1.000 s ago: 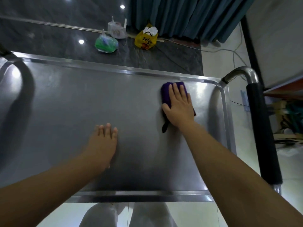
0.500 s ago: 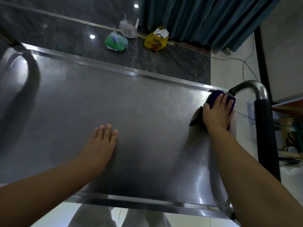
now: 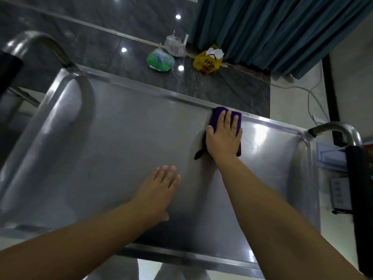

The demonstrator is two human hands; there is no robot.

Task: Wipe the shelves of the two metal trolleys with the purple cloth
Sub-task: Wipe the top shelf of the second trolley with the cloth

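Nearest the body, below both wrists: raised near rim (image 3: 181,257) of the trolley shelf (image 3: 101,154). Folded sheet steel, brushed finish, dull sheen, rounded corners.

Left hand (image 3: 159,190): palm down, flat on bare steel, fingers straight and close together, nothing held.

Right hand (image 3: 224,136): ahead of and to the right of the left hand, clearly apart from it. Palm down, fingers straight and slightly spread, pressing the purple cloth (image 3: 215,118) flat onto the shelf. No curl round the fabric.

Purple cloth: soft folded pad, mostly covered by the right hand, top edge touching the far rim (image 3: 161,97) of the shelf. Dark strip of cloth or a tag, which one not clear, trailing out below the thumb side.

Right of the right hand: bent steel tube handle (image 3: 341,128), polished, with a black sleeve (image 3: 361,188) below the bend. Far left of the left hand: matching tube handle (image 3: 40,43).

Beyond the fingertips: dark glossy stone-pattern floor (image 3: 90,43) with round light reflections. On it, three crumpled plastic bags grouped near each other: green bag (image 3: 160,60), clear bag (image 3: 174,46), yellow bag (image 3: 207,62). Behind them, teal curtain (image 3: 272,27) in deep vertical pleats. Pale cable (image 3: 314,93) on lighter floor further right.
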